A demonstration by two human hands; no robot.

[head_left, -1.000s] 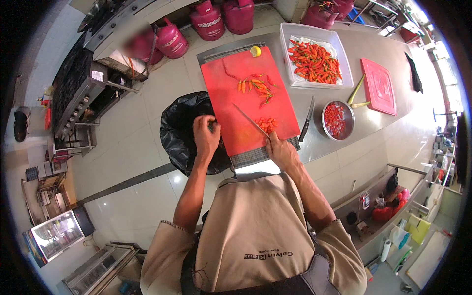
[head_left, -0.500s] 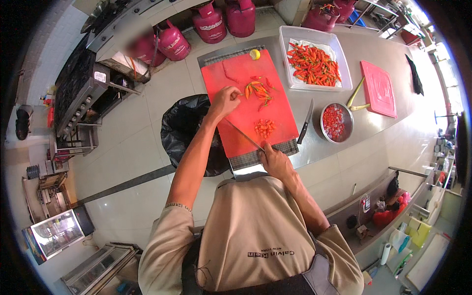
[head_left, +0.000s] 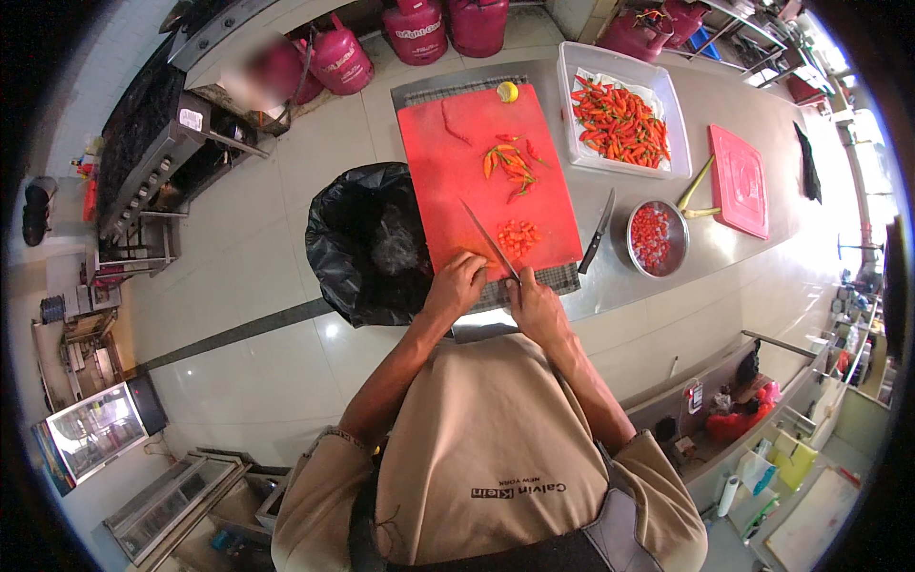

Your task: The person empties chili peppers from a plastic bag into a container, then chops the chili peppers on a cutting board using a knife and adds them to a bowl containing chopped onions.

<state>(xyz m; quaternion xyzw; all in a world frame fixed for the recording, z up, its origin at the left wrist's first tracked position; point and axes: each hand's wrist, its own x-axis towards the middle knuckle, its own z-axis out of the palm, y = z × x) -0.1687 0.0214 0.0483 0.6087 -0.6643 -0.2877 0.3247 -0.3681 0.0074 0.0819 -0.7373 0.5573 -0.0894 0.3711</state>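
Clamping right hand (head_left: 537,307) fingers round a knife (head_left: 490,237), solid hold tbh

Pointing the tip toward 11 o'clock. Curling left hand (head_left: 459,282) in at 7 on the red board (head_left: 457,172), can't tell if gripping anything. Next, chopped chillies (head_left: 519,238) at 5, probably wet, soft, better scooped. Farther, whole chillies (head_left: 519,175) near 1, likely light, firm, kinda slick, best pinched mid-body.

- The right grip (head_left: 536,307) hides the handle of the knife (head_left: 486,233) by the tabletop's (head_left: 739,103) near edge.
- Whatever lies beneath the left grip's (head_left: 459,281) curled fingers is covered.
- The red board (head_left: 434,172) conceals most of the checked cloth (head_left: 555,278) at the tabletop's left end.
- Contents of the black bag (head_left: 335,259) are indistinct.
- Beyond the far edge, gas cylinders (head_left: 416,36) lose their tops.
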